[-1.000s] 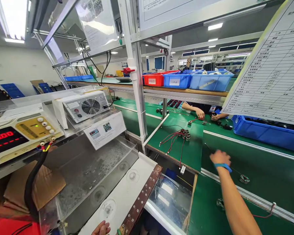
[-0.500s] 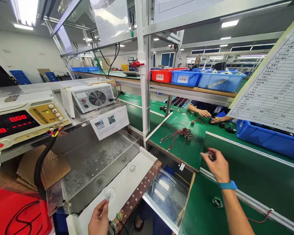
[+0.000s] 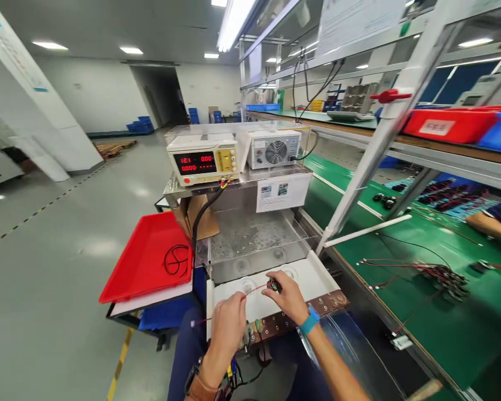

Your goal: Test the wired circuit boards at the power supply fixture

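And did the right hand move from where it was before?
Yes. The right hand went left, from beside the green table to over the white ledge, where it holds a small part.

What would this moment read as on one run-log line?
left hand: pinching red wire | right hand: holding small dark part | wire: runs between hands | power supply: display lit | red tray: black cable inside

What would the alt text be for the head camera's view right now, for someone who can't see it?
Left hand holding a thin red wire that runs to a small round dark part in the right hand, above a white ledge. Behind them is a beige box with red digits; a shallow red plastic tray sits left, a green worktop right.
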`<state>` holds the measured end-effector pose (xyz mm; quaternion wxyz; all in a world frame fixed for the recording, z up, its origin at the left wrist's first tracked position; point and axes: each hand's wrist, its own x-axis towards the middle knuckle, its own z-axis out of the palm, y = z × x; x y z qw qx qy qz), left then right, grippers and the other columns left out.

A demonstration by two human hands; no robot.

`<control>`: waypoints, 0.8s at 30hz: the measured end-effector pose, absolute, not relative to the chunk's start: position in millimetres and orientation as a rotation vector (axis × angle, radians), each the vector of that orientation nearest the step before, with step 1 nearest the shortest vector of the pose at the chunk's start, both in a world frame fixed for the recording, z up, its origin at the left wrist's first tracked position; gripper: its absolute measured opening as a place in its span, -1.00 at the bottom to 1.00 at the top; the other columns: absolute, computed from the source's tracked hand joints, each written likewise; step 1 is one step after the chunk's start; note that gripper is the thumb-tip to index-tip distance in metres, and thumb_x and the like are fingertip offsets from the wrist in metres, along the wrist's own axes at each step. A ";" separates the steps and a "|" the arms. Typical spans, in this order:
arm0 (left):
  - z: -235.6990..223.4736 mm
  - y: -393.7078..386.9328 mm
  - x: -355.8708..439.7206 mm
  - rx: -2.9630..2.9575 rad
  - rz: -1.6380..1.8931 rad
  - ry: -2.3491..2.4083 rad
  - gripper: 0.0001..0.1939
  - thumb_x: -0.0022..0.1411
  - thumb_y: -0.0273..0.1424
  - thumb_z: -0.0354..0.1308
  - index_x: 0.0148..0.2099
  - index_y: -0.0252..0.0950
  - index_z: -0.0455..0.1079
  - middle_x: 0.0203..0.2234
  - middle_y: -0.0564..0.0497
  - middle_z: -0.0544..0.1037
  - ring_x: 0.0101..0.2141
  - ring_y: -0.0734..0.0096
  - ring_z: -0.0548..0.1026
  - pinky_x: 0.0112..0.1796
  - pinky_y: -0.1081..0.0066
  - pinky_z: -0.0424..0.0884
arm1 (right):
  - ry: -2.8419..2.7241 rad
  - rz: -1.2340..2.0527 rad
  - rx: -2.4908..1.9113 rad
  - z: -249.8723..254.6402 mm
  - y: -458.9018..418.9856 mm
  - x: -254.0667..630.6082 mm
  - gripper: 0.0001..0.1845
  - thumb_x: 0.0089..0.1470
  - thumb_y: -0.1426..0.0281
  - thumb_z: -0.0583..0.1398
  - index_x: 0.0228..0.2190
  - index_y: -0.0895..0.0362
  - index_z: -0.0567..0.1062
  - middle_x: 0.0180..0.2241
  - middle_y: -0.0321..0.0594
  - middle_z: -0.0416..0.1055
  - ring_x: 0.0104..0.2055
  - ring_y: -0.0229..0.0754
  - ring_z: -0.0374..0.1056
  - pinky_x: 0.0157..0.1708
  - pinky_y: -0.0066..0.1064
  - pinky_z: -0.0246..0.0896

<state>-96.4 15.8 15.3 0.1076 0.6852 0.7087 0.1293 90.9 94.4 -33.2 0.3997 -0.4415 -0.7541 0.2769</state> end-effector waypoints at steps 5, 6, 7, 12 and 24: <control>0.2 -12.5 -142.8 1.690 -0.151 2.172 -0.65 0.41 -0.37 -0.19 -0.06 -0.25 0.44 -0.19 -0.20 0.67 -0.11 0.00 0.62 -0.26 0.26 0.39 | -1.866 0.830 -1.576 -104.8 137.2 44.4 -0.73 -0.06 0.46 0.31 -0.23 0.14 0.53 -0.28 -0.15 0.53 -0.24 -0.07 0.45 -0.22 -0.32 0.34; -4.0 -19.4 -150.2 1.676 -0.193 2.161 -0.64 0.41 -0.38 -0.20 -0.07 -0.26 0.44 -0.17 -0.22 0.66 -0.10 -0.03 0.61 -0.25 0.24 0.39 | -1.884 0.843 -1.617 -113.3 141.8 36.3 -0.70 -0.06 0.48 0.29 -0.20 0.14 0.53 -0.26 -0.15 0.54 -0.23 -0.07 0.46 -0.22 -0.33 0.34; -9.1 -26.2 -157.0 1.658 -0.213 2.156 -0.64 0.40 -0.39 -0.21 -0.08 -0.26 0.43 -0.16 -0.24 0.66 -0.10 -0.05 0.61 -0.25 0.22 0.38 | -1.920 0.849 -1.641 -119.4 145.0 28.3 -0.68 -0.05 0.49 0.27 -0.17 0.14 0.53 -0.23 -0.13 0.54 -0.20 -0.07 0.46 -0.21 -0.34 0.34; -51.2 -53.4 -176.5 1.369 0.179 2.002 -0.72 0.38 -0.27 -0.18 -0.26 -0.19 0.31 -0.37 -0.11 0.64 -0.28 0.14 0.62 -0.34 0.31 0.34 | -2.217 0.742 -1.756 -126.6 145.3 -8.8 -0.71 0.03 0.42 0.25 -0.15 0.20 0.53 -0.12 0.02 0.54 -0.07 0.01 0.48 -0.12 -0.35 0.29; -72.9 -75.6 -123.3 0.591 0.772 1.001 -0.35 -0.13 0.21 0.31 -0.31 -0.24 0.29 -0.70 0.18 0.40 -0.76 0.70 0.06 -0.68 0.54 -0.15 | -2.514 0.656 -1.796 -130.1 145.3 -6.6 -0.50 0.07 0.16 0.28 -0.02 0.16 0.43 -0.08 0.03 0.53 -0.09 0.06 0.49 -0.23 -0.33 0.24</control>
